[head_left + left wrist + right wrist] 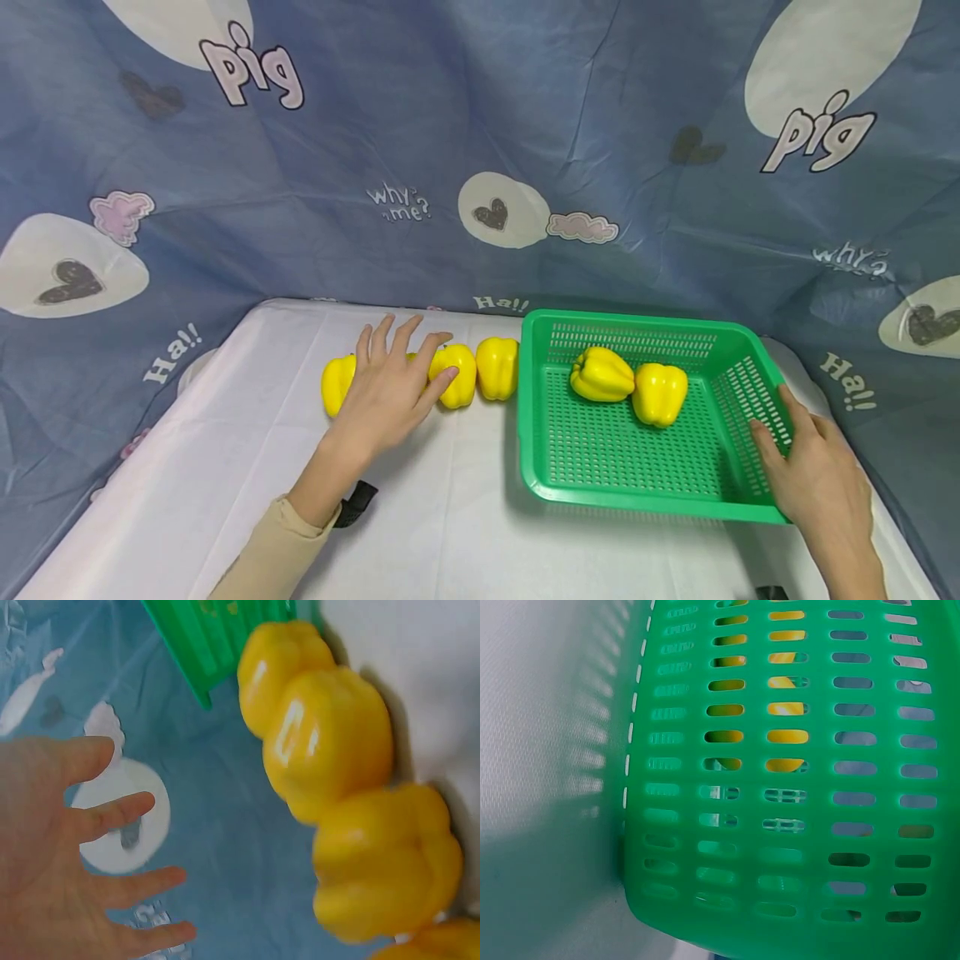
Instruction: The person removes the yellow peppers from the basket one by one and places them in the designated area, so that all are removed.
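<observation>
Several yellow bell peppers (498, 369) stand in a row on the white cloth, left of a green plastic basket (622, 495). Over this row is my left hand (386, 387), fingers spread and holding nothing. It hides parts of the peppers behind it; the left wrist view shows a gap between the hand (67, 855) and the nearest peppers (386, 862). Inside the basket lie two more yellow bell peppers (602, 374). My right hand (821, 471) grips the basket's right side, thumb inside the wall. The right wrist view shows only the slotted basket wall (750, 780), with yellow behind it.
A blue printed cloth (450, 100) hangs behind the work surface and continues down both sides. White cloth (450, 533) covers the surface in front. A black strap-like item (356, 504) is at my left wrist.
</observation>
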The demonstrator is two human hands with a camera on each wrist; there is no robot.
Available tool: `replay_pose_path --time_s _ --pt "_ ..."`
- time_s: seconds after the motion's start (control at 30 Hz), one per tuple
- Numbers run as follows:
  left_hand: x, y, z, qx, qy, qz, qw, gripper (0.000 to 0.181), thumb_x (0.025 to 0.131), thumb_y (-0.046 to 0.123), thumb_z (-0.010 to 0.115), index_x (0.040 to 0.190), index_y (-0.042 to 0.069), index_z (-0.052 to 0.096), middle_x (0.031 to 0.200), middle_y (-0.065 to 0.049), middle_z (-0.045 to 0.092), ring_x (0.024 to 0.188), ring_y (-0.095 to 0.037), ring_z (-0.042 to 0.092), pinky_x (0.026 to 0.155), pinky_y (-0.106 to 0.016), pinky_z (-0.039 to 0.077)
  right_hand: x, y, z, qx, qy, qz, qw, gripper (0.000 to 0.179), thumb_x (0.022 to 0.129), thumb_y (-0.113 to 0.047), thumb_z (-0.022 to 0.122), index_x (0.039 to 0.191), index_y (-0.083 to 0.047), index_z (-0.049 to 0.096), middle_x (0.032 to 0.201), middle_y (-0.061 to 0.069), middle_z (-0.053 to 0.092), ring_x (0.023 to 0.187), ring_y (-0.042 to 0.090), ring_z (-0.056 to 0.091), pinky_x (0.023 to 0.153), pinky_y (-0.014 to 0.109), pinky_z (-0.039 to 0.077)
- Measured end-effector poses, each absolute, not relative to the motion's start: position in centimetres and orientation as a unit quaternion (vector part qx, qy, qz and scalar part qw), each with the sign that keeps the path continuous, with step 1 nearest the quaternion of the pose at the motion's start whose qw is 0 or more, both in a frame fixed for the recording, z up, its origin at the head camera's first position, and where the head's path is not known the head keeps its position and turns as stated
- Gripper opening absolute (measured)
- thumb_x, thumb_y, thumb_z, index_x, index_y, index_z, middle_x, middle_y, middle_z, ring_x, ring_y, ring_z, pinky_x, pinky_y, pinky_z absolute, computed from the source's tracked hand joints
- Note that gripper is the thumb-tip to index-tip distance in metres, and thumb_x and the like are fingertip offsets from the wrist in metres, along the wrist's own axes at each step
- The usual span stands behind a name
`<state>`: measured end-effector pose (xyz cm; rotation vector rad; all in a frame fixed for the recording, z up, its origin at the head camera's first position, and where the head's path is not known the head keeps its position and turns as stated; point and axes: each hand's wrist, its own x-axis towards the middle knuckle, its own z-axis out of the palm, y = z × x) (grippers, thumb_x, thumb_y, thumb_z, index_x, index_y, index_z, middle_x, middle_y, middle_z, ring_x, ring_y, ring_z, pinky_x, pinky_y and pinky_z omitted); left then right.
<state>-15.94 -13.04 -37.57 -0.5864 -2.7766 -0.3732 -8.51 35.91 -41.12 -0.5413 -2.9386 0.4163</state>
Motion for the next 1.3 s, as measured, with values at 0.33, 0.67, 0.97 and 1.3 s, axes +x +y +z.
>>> replay_pose_path --time_s 0.33,0.67,0.97,1.3 --pt "-15.5 -8.9 -37.4 -0.253 -0.942 -0.121 0.185 0.039 0.109 0.043 0.060 0.142 0.022 0.062 0.163 -0.023 0.047 0.151 -0.056 0.042 0.124 -0.074 0.032 -8.5 36.0 -41.2 -0.182 -0.972 0.139 0.059 0.076 0.112 -0.046 0.050 0.172 -0.010 0.021 0.150 0.047 0.041 0.123 0.070 0.050 0.088 0.079 0.046" --pt "-15.5 -5.2 -37.4 -0.307 -0.923 -0.140 0.185 0.037 0.111 0.040 0.058 0.142 0.021 0.064 0.160 -0.018 0.054 0.151 -0.050 0.048 0.124 -0.069 0.037 -8.4 36.0 -41.1 -0.170 -0.974 0.136 0.063 0.076 0.112 -0.046 0.050 0.171 -0.009 0.022 0.147 0.047 0.043 0.119 0.069 0.053 0.083 0.076 0.047" --pt "-15.3 -2.3 -37.6 -0.348 -0.913 -0.123 0.174 0.037 0.111 0.041 0.059 0.143 0.023 0.063 0.159 -0.014 0.057 0.149 -0.043 0.053 0.124 -0.062 0.042 -8.4 36.1 -41.2 -0.171 -0.973 0.141 0.061 0.076 0.112 -0.047 0.049 0.172 -0.009 0.021 0.147 0.047 0.043 0.119 0.069 0.053 0.083 0.076 0.047" --pt "-15.5 0.1 -37.1 -0.374 -0.914 -0.092 0.123 0.042 0.112 0.044 0.056 0.149 0.024 0.058 0.162 -0.010 0.054 0.152 -0.037 0.052 0.127 -0.053 0.043 -8.5 36.0 -41.3 -0.178 -0.972 0.141 0.059 0.076 0.112 -0.047 0.050 0.172 -0.009 0.020 0.147 0.047 0.042 0.116 0.069 0.054 0.078 0.076 0.048"
